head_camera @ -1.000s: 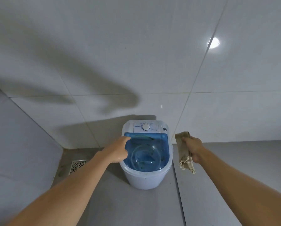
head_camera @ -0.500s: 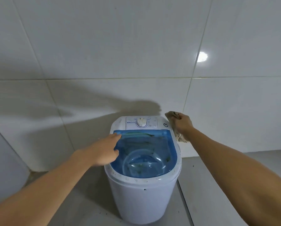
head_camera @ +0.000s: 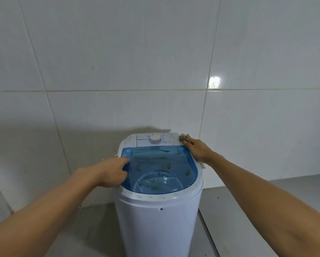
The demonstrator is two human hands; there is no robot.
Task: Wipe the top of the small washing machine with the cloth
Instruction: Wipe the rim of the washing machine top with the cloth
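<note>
A: From your head camera, what's the room like?

B: You face a wall (head_camera: pixel 118 62) of large white glossy tiles with thin grout lines; a lamp glare (head_camera: pixel 214 82) sits on one tile at the right. The floor (head_camera: pixel 266 210) is grey, with a seam running beside the washer's right side. A soft shadow falls on the wall to the washer's left.

A: And the washer (head_camera: pixel 159 219)?

B: It stands upright on the floor, close to the wall. Its body is white, with a blue see-through lid (head_camera: pixel 161 167) shut over the tub. Behind the lid runs a white panel with a dial (head_camera: pixel 154 139) in the middle. The white rim at the front is flecked with small specks.

A: Where's your cloth (head_camera: pixel 182 136)?

B: At the washer's back right corner, pressed onto the top under your right hand (head_camera: pixel 197 149). That hand lies flat with fingers stretched over it; a bit pokes out past your fingertips and a frayed end hangs below your wrist over the right edge.

A: My left hand (head_camera: pixel 112 170)?

B: Loosely curled, holding nothing, with fingertips resting on the lid's left edge near its back left corner.
</note>
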